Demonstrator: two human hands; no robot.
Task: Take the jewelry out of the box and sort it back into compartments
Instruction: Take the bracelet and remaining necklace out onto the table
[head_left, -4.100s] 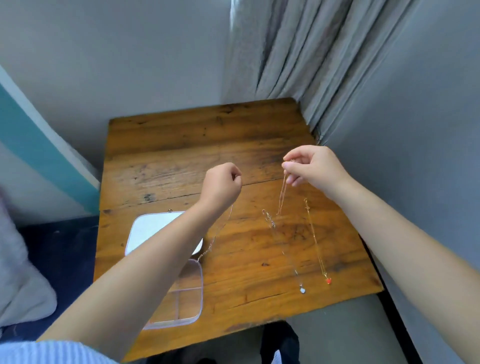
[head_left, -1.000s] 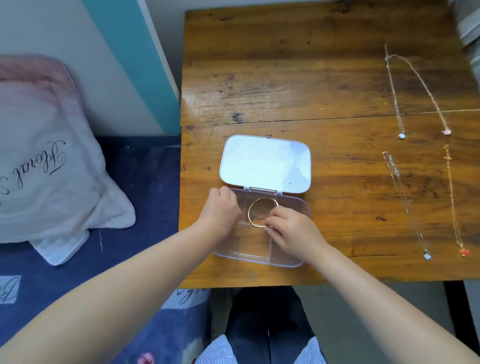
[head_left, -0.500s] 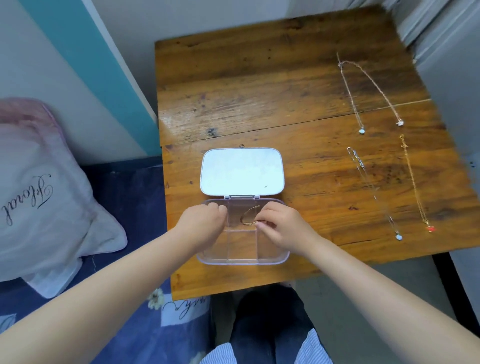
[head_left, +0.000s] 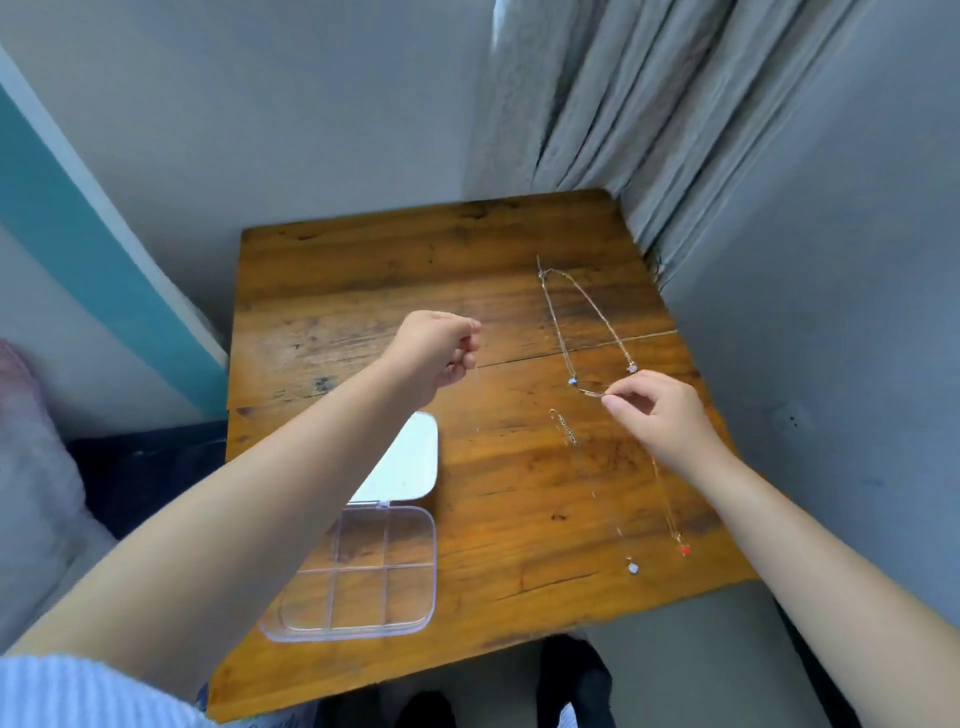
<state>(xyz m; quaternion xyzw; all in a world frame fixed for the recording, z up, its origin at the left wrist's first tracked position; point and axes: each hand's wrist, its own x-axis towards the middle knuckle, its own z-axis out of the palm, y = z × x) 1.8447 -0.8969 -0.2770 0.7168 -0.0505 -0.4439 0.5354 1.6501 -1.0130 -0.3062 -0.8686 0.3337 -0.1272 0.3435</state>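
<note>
Tabletop (head_left: 363, 291): hands (head_left: 657, 415) now off box (head_left: 363, 571)

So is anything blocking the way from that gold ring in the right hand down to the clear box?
Nothing visible. The ring hangs in the right hand over bare table; the open box looks empty, with only wood between.
</note>
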